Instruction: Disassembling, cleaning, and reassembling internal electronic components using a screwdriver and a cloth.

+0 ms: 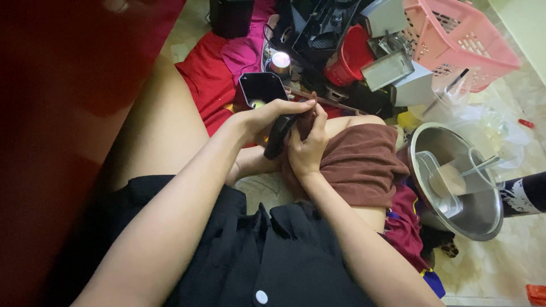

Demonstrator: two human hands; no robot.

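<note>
Nearest the camera, a black buttoned shirt (273, 256) covers the person's torso, and both bare forearms reach forward from it over the lap. The hands meet close together above the knees. The left hand (267, 118) wraps its fingers around the neck of a black handheld device with a square, glossy dark head (261, 91); the head tilts up and away from the body, and a small yellowish spot shows near its lower edge. The right hand (307, 149) sits just beside and slightly under the left, fingers curled shut on a fold of brown-maroon cloth (358, 165) and pressing it against the device's black handle (280, 136). The cloth drapes over the right thigh and lies toward the floor on that side.

To the right of the leg, on the pale marbled floor (512, 261), stands a round stainless steel bowl (483, 222) holding a clear plastic container with a metal utensil resting in it. A dark red surface (51, 113) fills the left edge of the view.

Farther off, a red cloth (205, 79) and a magenta cloth (244, 51) lie on the floor beyond the knees. Behind them a heap of clutter gathers: a red plastic bucket (350, 54), black boxes, grey metal pieces, and a pink plastic laundry basket (455, 34) tipped at the far right.
</note>
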